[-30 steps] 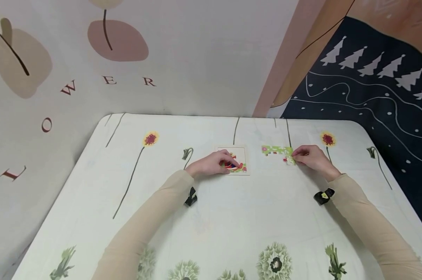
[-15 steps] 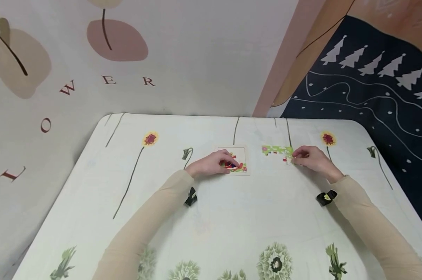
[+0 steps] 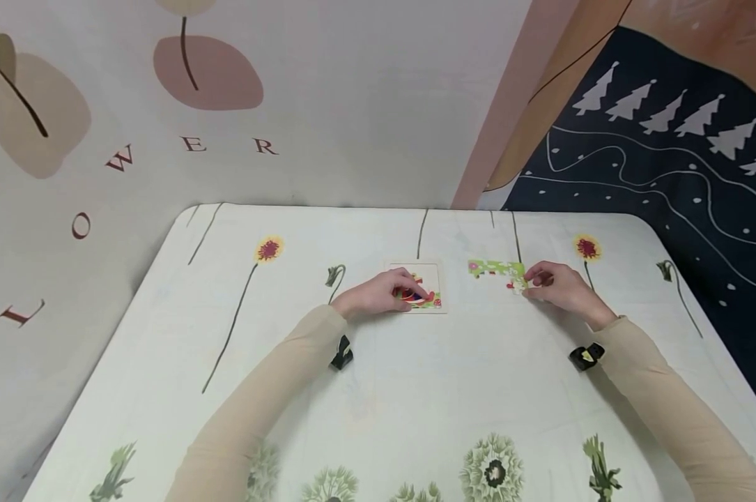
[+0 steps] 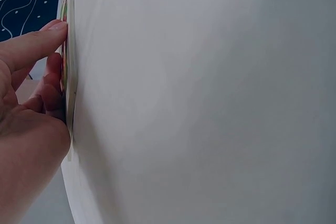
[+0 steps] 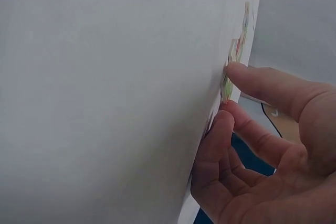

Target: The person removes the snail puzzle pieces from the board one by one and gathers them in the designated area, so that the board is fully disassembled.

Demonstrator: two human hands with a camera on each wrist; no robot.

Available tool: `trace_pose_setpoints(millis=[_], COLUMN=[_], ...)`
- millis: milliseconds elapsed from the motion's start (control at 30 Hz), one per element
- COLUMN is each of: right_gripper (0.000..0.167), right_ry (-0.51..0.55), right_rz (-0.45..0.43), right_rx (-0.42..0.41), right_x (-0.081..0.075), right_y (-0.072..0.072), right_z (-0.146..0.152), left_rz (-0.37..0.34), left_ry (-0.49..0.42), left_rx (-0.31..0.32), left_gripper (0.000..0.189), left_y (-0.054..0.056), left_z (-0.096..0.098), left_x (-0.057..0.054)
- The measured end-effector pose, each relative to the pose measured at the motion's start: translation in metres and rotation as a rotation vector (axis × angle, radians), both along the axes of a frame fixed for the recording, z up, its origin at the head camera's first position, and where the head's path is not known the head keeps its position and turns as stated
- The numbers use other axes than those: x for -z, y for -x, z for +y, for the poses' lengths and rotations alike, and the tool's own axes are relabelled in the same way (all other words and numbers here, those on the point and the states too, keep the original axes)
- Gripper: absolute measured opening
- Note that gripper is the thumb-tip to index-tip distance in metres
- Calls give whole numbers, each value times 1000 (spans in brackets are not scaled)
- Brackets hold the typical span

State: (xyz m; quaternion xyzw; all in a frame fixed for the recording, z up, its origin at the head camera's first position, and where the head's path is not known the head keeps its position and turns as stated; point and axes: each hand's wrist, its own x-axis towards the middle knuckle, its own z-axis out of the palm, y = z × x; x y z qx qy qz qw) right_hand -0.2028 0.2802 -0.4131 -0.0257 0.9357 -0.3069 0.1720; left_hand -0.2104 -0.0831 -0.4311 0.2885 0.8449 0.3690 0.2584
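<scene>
A square puzzle board (image 3: pixel 444 279) with a pale rim lies on the table, its lower part filled with colourful puzzle pieces (image 3: pixel 437 302). My left hand (image 3: pixel 378 293) rests on it, index finger stretched across the picture and covering some of it. In the left wrist view the board (image 4: pixel 72 72) shows edge-on under the fingers. To the right, several green puzzle pieces (image 3: pixel 493 268) stand joined in a strip that turns down at its right end. There my right hand (image 3: pixel 559 287) pinches an end puzzle piece (image 5: pixel 227 88) by its edges, between thumb and index finger.
The table is covered by a white cloth (image 3: pixel 403 390) printed with flowers and stems. A pale wall hanging (image 3: pixel 365 104) rises behind the far edge, and a dark one (image 3: pixel 641 153) with white trees stands at the right. Black wrist devices (image 3: pixel 587 355) sit on both sleeves.
My right hand has shifted slightly, its thumb and index finger parting a little at the end of the green strip. The left hand stays in place on the board.
</scene>
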Motion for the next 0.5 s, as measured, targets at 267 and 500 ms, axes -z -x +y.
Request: trace_pose_setpoints(millis=[267, 500], right_gripper=[38, 35], right_ry=[3, -4], right_rz=[20, 42], right_rx=[-26, -26], right_x=[2, 1], right_y=[-2, -3], right_z=[0, -2], left_rz=[-2, 8], left_ry=[4, 5], left_rx=[-12, -3], left_gripper=[34, 34], left_y=[0, -1], left_z=[0, 1], left_x=[0, -1])
